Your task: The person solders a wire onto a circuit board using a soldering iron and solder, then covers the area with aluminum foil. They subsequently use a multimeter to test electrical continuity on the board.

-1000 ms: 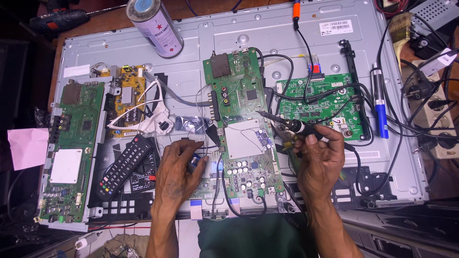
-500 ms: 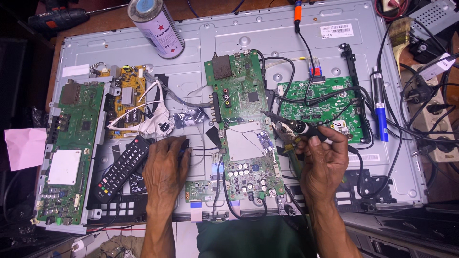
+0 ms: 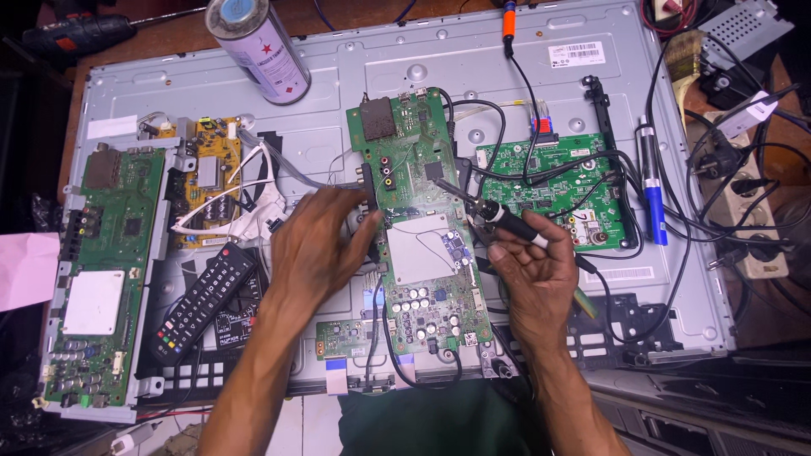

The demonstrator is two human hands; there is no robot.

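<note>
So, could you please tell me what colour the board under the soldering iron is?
Green, seen in the head view: the board beneath the soldering iron.

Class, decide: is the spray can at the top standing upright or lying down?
Lying down: the spray can rests on its side across the metal panel.

I have one view only, from the head camera, looking steeply down from above the near edge of the bench. It sits fairly close: the metal back panel of a flat screen fills nearly the whole frame, its far edge at the top. Both forearms enter from the bottom centre. With no second view, nothing overlaps.
</note>
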